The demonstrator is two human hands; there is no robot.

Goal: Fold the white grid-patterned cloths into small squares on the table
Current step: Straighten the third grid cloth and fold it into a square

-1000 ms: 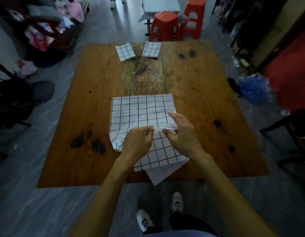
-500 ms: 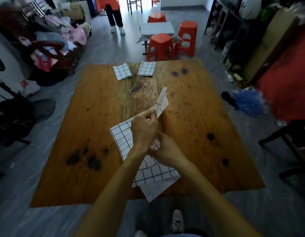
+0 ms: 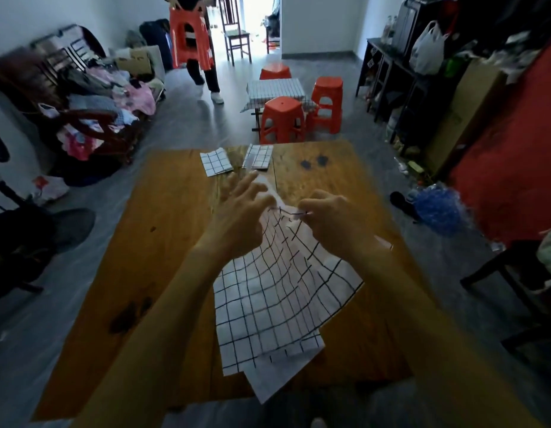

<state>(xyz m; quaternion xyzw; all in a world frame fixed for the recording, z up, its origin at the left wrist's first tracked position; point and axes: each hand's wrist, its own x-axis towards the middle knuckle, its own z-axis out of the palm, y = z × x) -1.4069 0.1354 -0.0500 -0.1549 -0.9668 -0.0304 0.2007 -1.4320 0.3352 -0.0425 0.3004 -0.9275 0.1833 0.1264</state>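
Left hand (image 3: 237,223) raised, fingers (image 3: 246,183) spread; right hand (image 3: 333,223) pinching.

Grid cloth (image 3: 277,304) lifted; two folded squares (image 3: 215,162) beyond.

Cloth (image 3: 268,298): white, black grid. Surface (image 3: 163,242): orange-brown wood (dark stains). Stools (image 3: 282,120): orange-red.

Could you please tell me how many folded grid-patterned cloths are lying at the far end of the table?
2: one folded cloth left of the table's centre seam, the other folded cloth just right of it, partly blurred behind the raised left hand.
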